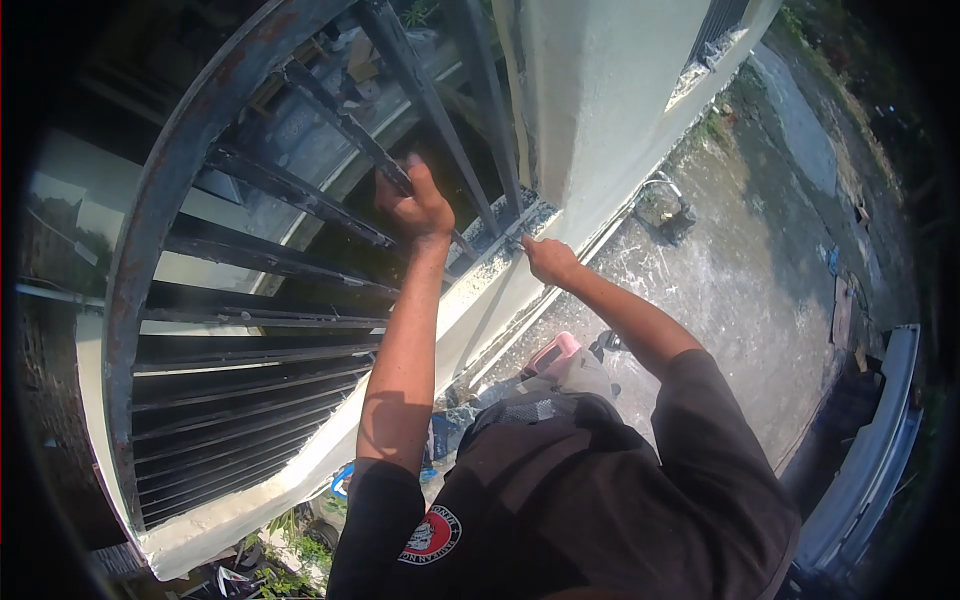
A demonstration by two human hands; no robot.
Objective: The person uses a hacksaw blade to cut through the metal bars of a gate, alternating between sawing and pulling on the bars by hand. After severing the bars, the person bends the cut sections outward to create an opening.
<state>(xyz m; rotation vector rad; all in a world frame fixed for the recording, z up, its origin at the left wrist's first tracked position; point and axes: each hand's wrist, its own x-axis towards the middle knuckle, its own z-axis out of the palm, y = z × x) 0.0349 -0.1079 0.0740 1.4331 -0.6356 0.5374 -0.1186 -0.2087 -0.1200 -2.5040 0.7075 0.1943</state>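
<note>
One metal grille [190, 115], more than ten bars, two hands, one pink item [555, 355]. Grille is set in the opening above the sill [488, 264]. Left hand [415, 203] clenched around one grille bar [345, 125]. Right hand [550, 260] closed, fingertips at the sill by the grille's lower bar ends; can't tell what, if anything, is pinched. Sill paint is patchy. Pale wall [600, 110] beside grille, sunlit concrete ground [700, 280] below it, pink item down there too.
</note>
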